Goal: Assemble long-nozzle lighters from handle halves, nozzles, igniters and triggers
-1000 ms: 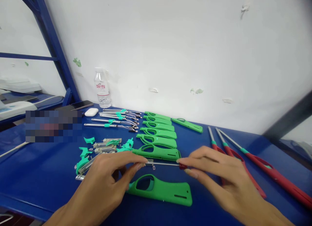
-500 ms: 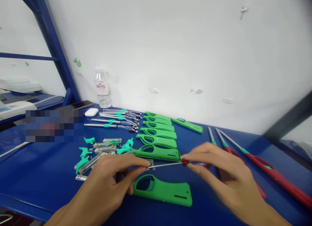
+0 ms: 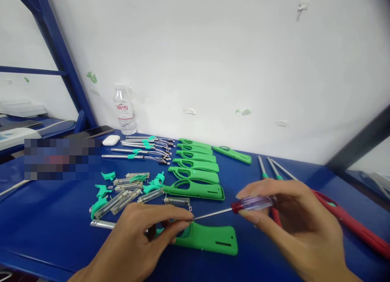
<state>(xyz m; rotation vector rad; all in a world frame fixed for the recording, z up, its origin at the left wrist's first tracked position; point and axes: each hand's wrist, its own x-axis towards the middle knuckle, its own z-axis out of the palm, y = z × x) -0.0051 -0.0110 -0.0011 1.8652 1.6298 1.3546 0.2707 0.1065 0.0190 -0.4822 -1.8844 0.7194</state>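
Note:
Between the thumb and fingers of my right hand (image 3: 286, 217) is a screwdriver (image 3: 254, 203) with a clear purple handle and red collar, its shaft pointing left. My left hand (image 3: 152, 229) pinches at the far tip of the shaft; whatever else lies between those fingertips is too small to tell. Under the shaft lies a green lighter shell (image 3: 210, 238), partly covered by my left hand. A second green shell (image 3: 195, 189) lies just behind. Clear fuel tanks (image 3: 126, 201) and teal trigger parts (image 3: 99, 205) are scattered behind and left of my left hand.
Several green shells (image 3: 198, 165) are lined up near the wall. Metal rods with wires (image 3: 122, 156) lie at the back left, before a water bottle (image 3: 124, 111) and a white case (image 3: 111, 140). Red lighters (image 3: 350, 221) lie at the right, partly behind my right hand.
My right hand has moved slightly right and shows more of the screwdriver handle. My left hand and the tip have come lower, over the front green shell. The view has shifted slightly.

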